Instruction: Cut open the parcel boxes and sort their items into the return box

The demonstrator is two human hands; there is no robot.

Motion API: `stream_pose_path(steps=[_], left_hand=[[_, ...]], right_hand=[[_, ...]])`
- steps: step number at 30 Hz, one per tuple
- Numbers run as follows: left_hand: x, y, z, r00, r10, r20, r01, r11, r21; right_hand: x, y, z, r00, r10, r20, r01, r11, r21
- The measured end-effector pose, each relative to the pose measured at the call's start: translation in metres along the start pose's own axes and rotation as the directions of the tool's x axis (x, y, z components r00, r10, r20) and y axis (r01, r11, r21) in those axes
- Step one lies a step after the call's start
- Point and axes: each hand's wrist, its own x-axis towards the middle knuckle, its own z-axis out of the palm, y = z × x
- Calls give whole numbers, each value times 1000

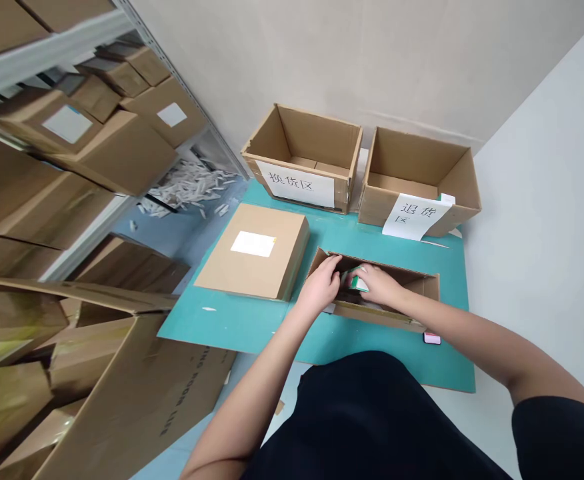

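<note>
On teal mat (pixel 252 327) by shelving (pixel 47 57), R hand (pixel 376 285) fingers clamp green-white pkg (pixel 358 283); L hand (pixel 319 285) fingers unclear.

Black short-sleeved top (pixel 372 420); right sleeve (pixel 557 433) ending above elbow; forearms (pixel 472 333) bare.

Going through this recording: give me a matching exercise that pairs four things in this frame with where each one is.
Things:
1. Left hand
2. Right hand
3. Closed cardboard box with white label
4. Small pink object

Places:
A. On the teal mat, beside the near right corner of the open cardboard box
B. Touching a green-and-white item
C. Over the open box's left end
D. Flat on the mat, left of the open box

Pairs: 1-C; 2-B; 3-D; 4-A
</note>
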Motion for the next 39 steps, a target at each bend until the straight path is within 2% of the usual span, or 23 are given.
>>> stream_pose_path(steps=[3,6,10,13,16,18,20,23,26,29,31,33,36,39], left_hand=[[2,1,0,997,2,-81,-7,998,-66],[2,4,-2,990,-31,-137,11,990,-139],[-2,14,-9,978,-26,-207,-14,982,-187],[-7,25,-15,969,-5,-249,-51,974,-219],[-12,35,-17,968,0,-250,-78,951,-299],[-15,40,-14,982,-9,-188,-71,906,-417],[-17,45,-10,997,-17,-81,-31,837,-547],[-23,54,-3,998,-4,65,48,723,-689],[-32,64,1,985,54,165,107,560,-822],[-42,72,4,979,84,187,132,438,-889],[-48,76,6,989,58,139,98,452,-887],[-54,80,7,996,41,77,45,517,-855],[-62,89,8,998,52,40,1,596,-803],[-69,98,7,998,64,31,-16,631,-776]], right_hand=[[-38,-2,-26,988,-61,-139,69,996,57],[-80,-6,-52,961,-66,-268,99,989,113],[-125,-10,-75,919,79,-385,27,965,262],[-146,-7,-77,854,238,-463,-3,891,454],[-158,-1,-67,758,351,-550,100,771,629],[-162,1,-58,700,406,-588,172,703,690],[-165,2,-51,668,447,-595,201,662,722],[-169,0,-40,657,483,-579,212,620,756],[-173,-2,-27,657,506,-559,229,573,787],[-176,-3,-16,701,511,-497,267,458,848],[-177,-2,-10,735,507,-450,298,355,886],[-176,-3,-8,755,500,-425,329,271,904],[-175,-7,-5,757,508,-411,361,200,911],[-175,-13,1,751,538,-382,364,145,920]])
